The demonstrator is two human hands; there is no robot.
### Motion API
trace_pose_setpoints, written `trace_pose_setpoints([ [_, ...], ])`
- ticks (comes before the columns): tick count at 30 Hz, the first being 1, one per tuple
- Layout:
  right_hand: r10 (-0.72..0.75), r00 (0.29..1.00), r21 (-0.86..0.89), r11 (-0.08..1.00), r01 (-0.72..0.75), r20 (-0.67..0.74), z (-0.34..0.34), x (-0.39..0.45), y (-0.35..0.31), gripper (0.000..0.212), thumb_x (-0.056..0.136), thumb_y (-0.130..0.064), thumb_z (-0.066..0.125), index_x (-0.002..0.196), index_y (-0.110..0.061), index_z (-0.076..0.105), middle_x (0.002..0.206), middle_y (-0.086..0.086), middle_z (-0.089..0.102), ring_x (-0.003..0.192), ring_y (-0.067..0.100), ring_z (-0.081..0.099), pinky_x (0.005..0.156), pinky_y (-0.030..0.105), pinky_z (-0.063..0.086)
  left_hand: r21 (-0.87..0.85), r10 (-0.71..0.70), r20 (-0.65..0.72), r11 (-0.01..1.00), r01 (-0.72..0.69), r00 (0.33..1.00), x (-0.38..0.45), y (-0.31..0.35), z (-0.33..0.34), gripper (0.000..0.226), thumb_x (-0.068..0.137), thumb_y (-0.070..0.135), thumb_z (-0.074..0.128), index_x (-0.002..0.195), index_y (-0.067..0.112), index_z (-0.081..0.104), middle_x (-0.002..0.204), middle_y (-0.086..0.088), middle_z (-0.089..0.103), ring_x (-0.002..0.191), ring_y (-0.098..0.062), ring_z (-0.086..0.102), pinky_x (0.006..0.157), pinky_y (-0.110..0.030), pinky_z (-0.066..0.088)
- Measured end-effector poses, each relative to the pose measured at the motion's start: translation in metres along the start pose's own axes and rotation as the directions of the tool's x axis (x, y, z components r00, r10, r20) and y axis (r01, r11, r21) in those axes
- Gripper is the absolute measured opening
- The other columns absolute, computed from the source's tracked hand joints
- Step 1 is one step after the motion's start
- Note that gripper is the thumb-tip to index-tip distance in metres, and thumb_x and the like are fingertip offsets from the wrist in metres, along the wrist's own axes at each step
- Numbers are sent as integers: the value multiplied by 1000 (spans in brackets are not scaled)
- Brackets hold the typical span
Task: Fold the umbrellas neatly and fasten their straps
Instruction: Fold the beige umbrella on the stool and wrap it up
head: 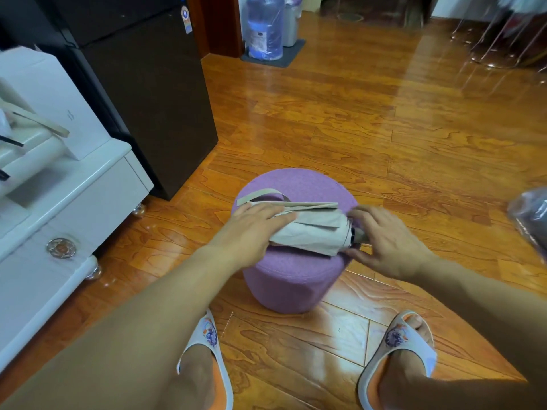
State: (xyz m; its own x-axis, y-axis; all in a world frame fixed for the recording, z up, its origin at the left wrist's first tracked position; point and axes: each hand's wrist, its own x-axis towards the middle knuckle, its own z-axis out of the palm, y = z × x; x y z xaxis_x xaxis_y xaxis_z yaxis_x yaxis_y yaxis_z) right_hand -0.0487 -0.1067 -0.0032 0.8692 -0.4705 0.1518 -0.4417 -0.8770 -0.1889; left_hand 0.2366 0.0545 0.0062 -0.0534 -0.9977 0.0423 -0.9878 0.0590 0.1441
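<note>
Lying on purple stool point(291, 288), beige umbrella point(313, 232), left hand point(251, 232) pressing flat, grip released, right hand point(384, 241) grasping its end.

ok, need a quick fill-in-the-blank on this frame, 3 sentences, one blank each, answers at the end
1. The beige umbrella lies on a round ____ stool.
2. The left hand rests flat on the umbrella's canopy, and the ____ hand holds its handle end.
3. The umbrella's strap is loose and not yet ____.

Missing words: purple; right; fastened
</note>
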Motion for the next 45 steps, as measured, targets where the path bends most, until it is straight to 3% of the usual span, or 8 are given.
trace_pose_setpoints([
  [4,260,952,272,915,-297,164,0,-22,20,34,85,-25,80,106,-20,54,91,-9,53,85,24,58,65,27,36,-18,-2,-34,1000,1,999,-3,2,3,82,81,9,62,153,39,38,155,7,43,145,-20,35,118,-48,29],
  [11,193,619,593,179,-785,761,-33,-21,28,32,80,-36,70,81,-6,60,70,11,52,48,16,35,47,24,32,15,-20,59,1000,19,998,-3,13,7,79,92,41,65,159,34,25,154,5,40,141,-24,37,114,-41,23],
  [15,298,818,328,807,-491,491,-35,-11,12,36,86,-51,72,107,-24,62,99,-5,62,91,15,58,83,34,46,50,-48,63,998,45,997,1,20,5,73,96,29,59,159,34,23,154,4,39,140,-25,37,111,-42,23],
  [18,155,958,148,970,-194,240,-21,-7,-6,48,82,-43,78,115,-21,51,110,-5,53,97,19,56,82,37,47,24,-66,102,998,64,993,2,19,2,71,98,30,57,160,36,21,154,6,39,139,-23,35,111,-40,22],
  [26,159,792,514,682,-520,590,-34,-5,1,8,87,-25,79,87,-19,75,76,1,74,70,14,64,64,26,46,22,-52,106,999,50,993,4,6,-3,80,91,41,69,157,36,25,152,5,40,138,-23,36,115,-40,22],
  [29,197,706,241,850,-469,680,-42,7,3,20,94,-38,69,95,-19,76,77,-13,67,73,9,58,63,22,43,27,-64,156,998,60,986,4,11,-3,75,96,41,61,160,34,22,155,3,38,140,-24,32,113,-41,23],
  [35,50,963,39,997,-62,266,-41,33,-60,108,75,-68,57,160,-13,20,161,13,26,148,32,26,122,41,24,62,-93,188,995,83,978,3,14,-4,73,100,42,56,161,33,16,150,3,39,133,-26,36,110,-41,27],
  [45,-62,996,-297,952,77,59,29,19,-84,74,91,-50,51,149,-7,36,134,10,53,109,35,54,94,49,44,-392,-450,263,759,520,854,-45,-4,-13,88,92,15,60,162,32,10,165,-6,17,151,-28,22,120,-37,28],
])
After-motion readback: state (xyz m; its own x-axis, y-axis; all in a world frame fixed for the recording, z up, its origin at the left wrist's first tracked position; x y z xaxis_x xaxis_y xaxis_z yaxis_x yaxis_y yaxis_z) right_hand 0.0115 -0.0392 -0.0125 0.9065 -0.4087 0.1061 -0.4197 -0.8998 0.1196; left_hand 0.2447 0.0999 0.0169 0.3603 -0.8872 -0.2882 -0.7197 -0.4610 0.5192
